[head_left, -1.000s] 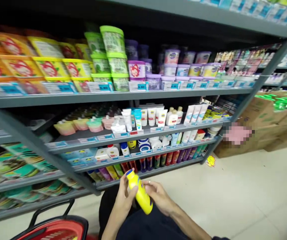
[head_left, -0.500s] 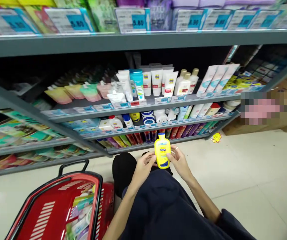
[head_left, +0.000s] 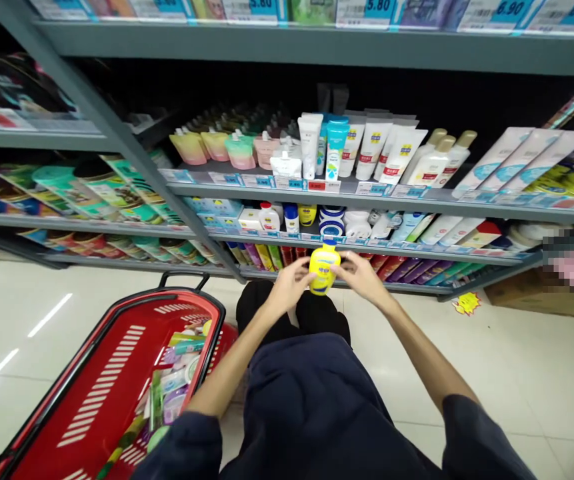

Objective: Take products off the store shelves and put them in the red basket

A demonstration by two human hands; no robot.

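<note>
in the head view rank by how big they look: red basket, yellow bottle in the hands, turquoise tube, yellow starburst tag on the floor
1. Red basket: clearly largest
2. Yellow bottle and turquoise tube: unsure; the tube looks longer, the bottle wider and nearer the camera
3. Yellow starburst tag: smallest

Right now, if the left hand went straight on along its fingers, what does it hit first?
The yellow bottle: the left hand has its fingers against that side of it. Past the bottle, probably the right hand on the opposite side, though depth is hard to judge.
</note>
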